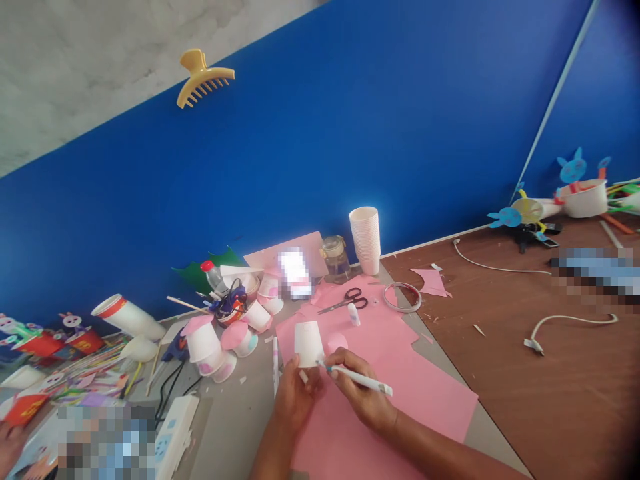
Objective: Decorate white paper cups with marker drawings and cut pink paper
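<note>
My left hand (pixel 296 393) is closed around the rim end of a white paper cup (pixel 309 341), which is turned upside down. In my right hand (pixel 364 393) is a white marker pen (pixel 365 381), its blue-ringed tip end pointing at the lower right side of the cup. Whether the tip touches the cup I cannot tell. Just behind my right hand a round pink paper piece (pixel 337 343) lies on the large pink paper sheet (pixel 425 393). A glue stick (pixel 353 315) and black-handled scissors (pixel 346 302) rest on the paper farther back.
A tall stack of paper cups (pixel 365 240) stands by the blue partition (pixel 350 133), beside a glass jar (pixel 335 257). Pink-trimmed cups (pixel 204 343) crowd the left, near a power strip (pixel 175 433). A tape roll (pixel 403 297) and a white cable (pixel 575 319) lie to the right.
</note>
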`<state>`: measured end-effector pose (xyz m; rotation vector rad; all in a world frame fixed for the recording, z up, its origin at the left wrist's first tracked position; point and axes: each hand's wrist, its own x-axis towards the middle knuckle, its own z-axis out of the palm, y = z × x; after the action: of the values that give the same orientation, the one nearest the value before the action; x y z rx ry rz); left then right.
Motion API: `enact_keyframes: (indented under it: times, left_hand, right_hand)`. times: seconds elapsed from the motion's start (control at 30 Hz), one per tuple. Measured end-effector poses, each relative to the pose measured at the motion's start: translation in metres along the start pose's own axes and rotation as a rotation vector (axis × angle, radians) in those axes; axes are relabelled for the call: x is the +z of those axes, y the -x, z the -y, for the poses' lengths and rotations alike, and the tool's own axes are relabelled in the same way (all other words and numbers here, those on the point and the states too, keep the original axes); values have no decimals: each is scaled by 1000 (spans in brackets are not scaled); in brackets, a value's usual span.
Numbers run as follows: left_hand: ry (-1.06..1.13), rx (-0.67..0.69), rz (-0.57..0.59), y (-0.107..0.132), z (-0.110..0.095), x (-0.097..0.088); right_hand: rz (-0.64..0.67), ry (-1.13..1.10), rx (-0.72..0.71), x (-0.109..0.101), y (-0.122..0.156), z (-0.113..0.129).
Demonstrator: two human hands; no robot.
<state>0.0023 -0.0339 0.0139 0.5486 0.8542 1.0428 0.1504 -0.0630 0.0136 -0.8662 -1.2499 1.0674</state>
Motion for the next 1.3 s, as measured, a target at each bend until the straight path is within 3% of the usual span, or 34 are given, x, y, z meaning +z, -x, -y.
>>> enact_keyframes:
  times: [0.4,0.67,1.1,1.3]
  left_hand:
    - [68,40,52,-1,0,1]
    - [140,17,129,-3,-5,-5]
    - [285,216,23,-1,-9,-10]
    - [183,269,18,-2,-4,-13]
  right_hand:
    - [-210,-78,105,5,-3,-8]
    - [-160,23,53,12,1,-18]
    - [-134,93,49,13,0,-28]
    - [-135,110,22,12,1,-27]
